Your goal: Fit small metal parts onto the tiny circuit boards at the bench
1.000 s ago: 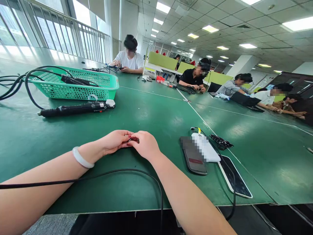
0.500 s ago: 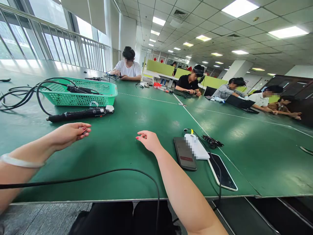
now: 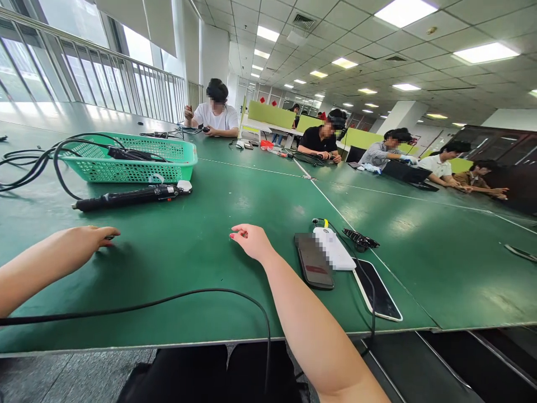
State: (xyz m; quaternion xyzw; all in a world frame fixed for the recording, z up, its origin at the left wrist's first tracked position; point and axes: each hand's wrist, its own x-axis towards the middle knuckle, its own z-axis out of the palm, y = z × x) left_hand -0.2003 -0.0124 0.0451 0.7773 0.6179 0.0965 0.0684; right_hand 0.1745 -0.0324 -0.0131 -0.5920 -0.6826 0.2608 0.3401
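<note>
My left hand (image 3: 88,239) lies at the left on the green table (image 3: 218,196), knuckles up. Its fingers are pressed together with the tips down on the surface, and whatever is under them is hidden. My right hand (image 3: 250,240) rests near the table's middle, fingers loosely curled and a little apart, with nothing in it. A black electric screwdriver (image 3: 126,197) lies beyond my left hand. A dark phone (image 3: 314,261) is just right of my right hand.
A green mesh basket (image 3: 130,162) with black cables stands at the back left. A white power bank (image 3: 334,249), a black clip (image 3: 361,239) and a flat dark device (image 3: 377,289) lie at the right. A black cable (image 3: 168,302) loops along the front edge. Several people sit across the table.
My hands were joined over a small dark piece at the middle. They parted: the left swept left and down onto the table, while the right stayed near the middle.
</note>
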